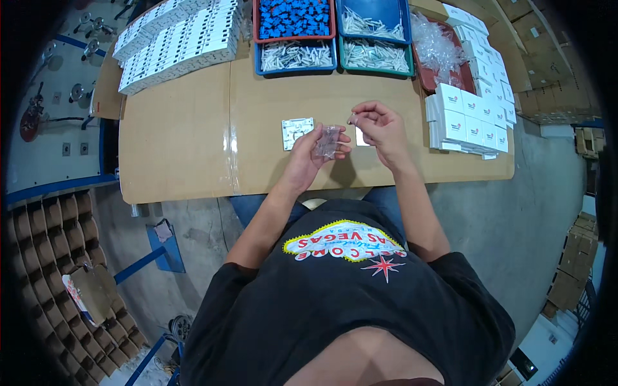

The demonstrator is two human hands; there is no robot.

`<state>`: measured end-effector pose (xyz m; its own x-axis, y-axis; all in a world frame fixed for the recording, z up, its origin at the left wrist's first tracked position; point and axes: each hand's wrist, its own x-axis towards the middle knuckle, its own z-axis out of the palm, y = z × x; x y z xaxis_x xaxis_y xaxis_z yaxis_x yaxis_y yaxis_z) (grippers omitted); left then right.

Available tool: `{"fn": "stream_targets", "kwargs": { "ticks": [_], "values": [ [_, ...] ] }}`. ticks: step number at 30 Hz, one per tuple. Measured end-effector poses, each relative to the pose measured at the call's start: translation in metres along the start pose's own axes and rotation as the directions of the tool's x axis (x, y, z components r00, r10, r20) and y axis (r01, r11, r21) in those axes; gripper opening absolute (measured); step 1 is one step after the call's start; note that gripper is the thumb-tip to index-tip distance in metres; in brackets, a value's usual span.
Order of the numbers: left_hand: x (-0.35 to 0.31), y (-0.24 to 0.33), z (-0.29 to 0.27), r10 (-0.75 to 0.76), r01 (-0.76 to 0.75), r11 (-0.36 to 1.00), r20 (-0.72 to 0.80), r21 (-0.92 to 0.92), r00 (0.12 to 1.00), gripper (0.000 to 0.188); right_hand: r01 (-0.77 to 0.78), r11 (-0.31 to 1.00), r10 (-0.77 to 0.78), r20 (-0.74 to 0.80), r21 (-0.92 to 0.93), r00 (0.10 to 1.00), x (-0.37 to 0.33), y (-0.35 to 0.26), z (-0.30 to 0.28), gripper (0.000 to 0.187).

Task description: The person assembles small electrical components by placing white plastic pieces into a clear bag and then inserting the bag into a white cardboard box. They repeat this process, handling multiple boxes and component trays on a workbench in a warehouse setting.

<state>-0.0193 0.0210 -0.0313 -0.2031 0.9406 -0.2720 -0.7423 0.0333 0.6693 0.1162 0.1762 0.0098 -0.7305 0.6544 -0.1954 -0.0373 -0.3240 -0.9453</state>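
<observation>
My left hand point(312, 147) is closed on a small clear plastic bag point(327, 143), held over the cardboard-covered table point(177, 141). To its right, my right hand point(381, 132) is raised with thumb and fingers pinched together. A small dark bit shows at its fingertips, too small to name. Just left of my left hand lies a square white piece point(297, 134) with dark markings and a ring shape in its middle. Partly hidden behind my right hand is a flat white piece point(362, 137) on the table.
Along the far edge stand a red tray point(257, 26) of blue parts and blue point(259, 69) and green point(376, 75) trays of pale sticks. A red bin point(427, 77) holds clear bags. White boxes are stacked at right point(460, 125) and far left point(187, 51).
</observation>
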Motion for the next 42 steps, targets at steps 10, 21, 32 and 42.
{"fn": "stream_targets", "kwargs": {
  "ticks": [10, 21, 32, 42],
  "values": [
    [-0.018, 0.003, 0.008, 0.084, -0.078, 0.983, -0.026, 0.163, 0.996, 0.048, 0.182, 0.838, 0.017, 0.359, -0.514, 0.933, 0.009, -0.031, 0.011, 0.014],
    [-0.020, 0.002, 0.008, 0.093, -0.088, 0.988, -0.040, 0.127, 0.995, 0.044, 0.444, 0.734, -0.016, 0.640, -0.514, 0.768, 0.015, -0.041, 0.016, 0.014],
    [-0.016, -0.004, 0.004, 0.041, -0.038, 0.998, -0.067, 0.043, 0.997, 0.049, 0.272, 0.807, 0.137, 0.615, -0.524, 0.777, 0.009, -0.017, 0.029, 0.042],
    [-0.015, -0.003, -0.001, 0.029, -0.027, 1.000, -0.080, 0.015, 0.996, 0.049, 0.284, 0.766, 0.191, 0.626, -0.577, 0.756, 0.014, -0.016, 0.034, 0.051]
  ]
}}
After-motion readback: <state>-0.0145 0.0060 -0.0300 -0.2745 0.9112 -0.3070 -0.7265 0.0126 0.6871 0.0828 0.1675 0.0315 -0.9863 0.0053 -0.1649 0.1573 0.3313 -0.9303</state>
